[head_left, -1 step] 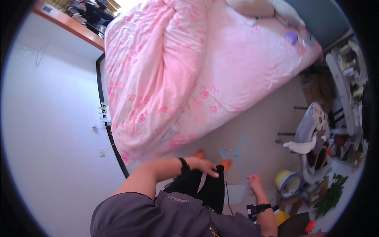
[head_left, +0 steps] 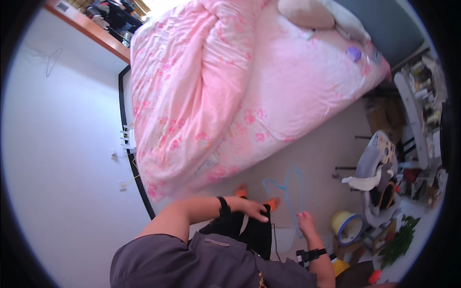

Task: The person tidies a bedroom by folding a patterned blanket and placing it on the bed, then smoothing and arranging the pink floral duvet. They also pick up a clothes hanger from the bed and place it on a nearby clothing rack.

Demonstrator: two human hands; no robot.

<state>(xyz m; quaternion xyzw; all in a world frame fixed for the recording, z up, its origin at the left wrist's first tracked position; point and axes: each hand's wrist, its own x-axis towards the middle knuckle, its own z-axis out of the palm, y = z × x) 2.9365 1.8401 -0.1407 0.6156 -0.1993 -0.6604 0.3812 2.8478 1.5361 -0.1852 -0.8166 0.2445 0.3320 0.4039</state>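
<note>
A light-blue clothes hanger [head_left: 285,186] hangs from my right hand [head_left: 305,222], its hook towards the bed and its thin frame tilted above the floor. The fingers of that hand are closed round one edge of the frame. In front of my black trousers [head_left: 257,237], my left hand [head_left: 254,210] has its fingers loosely stretched, with nothing visible in them. Across the bed [head_left: 288,86] lies a bunched pink floral quilt [head_left: 192,91], beyond both hands.
To the right stand a yellow-and-blue bucket [head_left: 346,227], a chair heaped with clothes [head_left: 377,177] and a green plant [head_left: 399,237]. Cluttered shelves [head_left: 427,96] line the right side. A white wall [head_left: 62,168] with sockets is on the left. Pillows [head_left: 307,13] lie at the bed's far end.
My right hand and the clothes hanger have shifted slightly to the left. My left hand has moved a little to the right. The whole view has shifted slightly.
</note>
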